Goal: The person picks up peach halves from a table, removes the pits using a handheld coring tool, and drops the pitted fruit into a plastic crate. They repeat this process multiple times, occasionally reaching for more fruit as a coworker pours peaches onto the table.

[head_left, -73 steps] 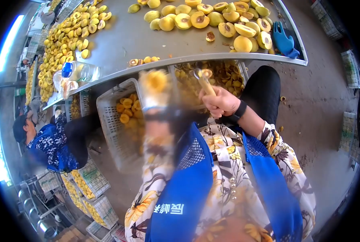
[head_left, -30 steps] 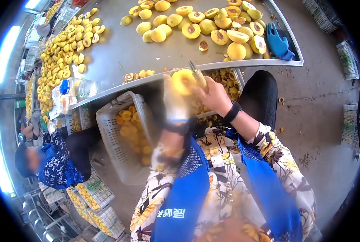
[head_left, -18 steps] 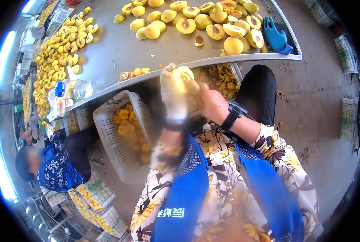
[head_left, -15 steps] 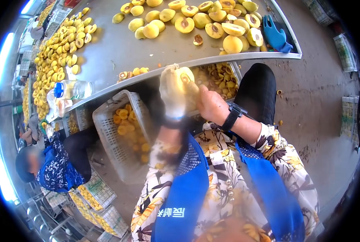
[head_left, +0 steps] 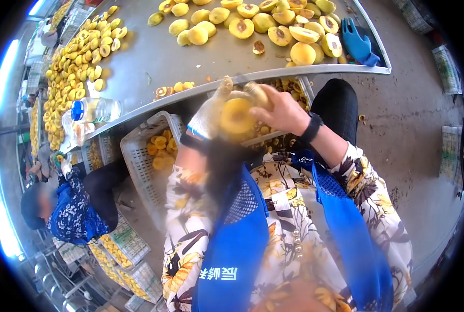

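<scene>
My left hand (head_left: 208, 115), in a whitish glove, is closed round a yellow peach half (head_left: 237, 118) whose cut face is turned up and blurred by motion. Close beside it, my bare right hand (head_left: 284, 110) has its fingers curled, with the thumb at the peach's edge. A pale yellowish shape lies under those curled fingers; I cannot tell what it is. Both hands are just below the metal table's (head_left: 180, 62) near edge. Beneath them a crate of peach pieces (head_left: 293, 89) shows in part.
Halved peaches (head_left: 241, 28) are piled on the table, near a blue glove (head_left: 357, 44). A clear bottle (head_left: 98, 112) with a blue cap lies at left. Below stands a white crate (head_left: 138, 148) with peach halves. Another person (head_left: 78, 210) sits at lower left, near stacked crates (head_left: 125, 244).
The left glove has tilted, and the peach half has come lower and faces up. My right hand has risen and moved slightly right, its fingers now curled over the top.
</scene>
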